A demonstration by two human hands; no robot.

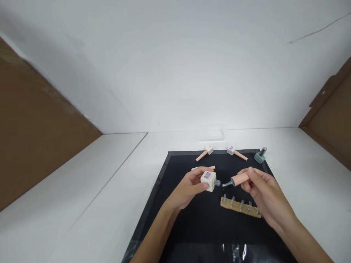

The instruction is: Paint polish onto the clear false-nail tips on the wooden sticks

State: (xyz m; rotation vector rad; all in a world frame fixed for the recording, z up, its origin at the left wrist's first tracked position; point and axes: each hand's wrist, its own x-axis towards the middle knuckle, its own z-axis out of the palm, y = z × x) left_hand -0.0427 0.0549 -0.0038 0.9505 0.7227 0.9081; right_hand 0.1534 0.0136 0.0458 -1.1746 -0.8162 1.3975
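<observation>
My left hand point(193, 184) grips a white square nail polish bottle point(207, 180) with a purple design, its neck pointing right. In my right hand point(259, 184) is the peach nail polish brush cap point(240, 179), fingers pinched around it. Its wet-looking brush points left and sits just apart from the bottle's neck. Below the hands lies a tan strip point(233, 207) carrying several clear nail tips in a row; the right hand covers part of its right end. Another polish bottle with a peach cap point(212, 167) is partly hidden behind my left hand.
Two white bottles with peach caps, one at left point(208, 149) and one at right point(231, 150), lie along the far edge of the black mat point(192, 226). A green bottle point(259, 157) stands at the far right corner. Behind is a clear tray point(211, 135) by the white wall.
</observation>
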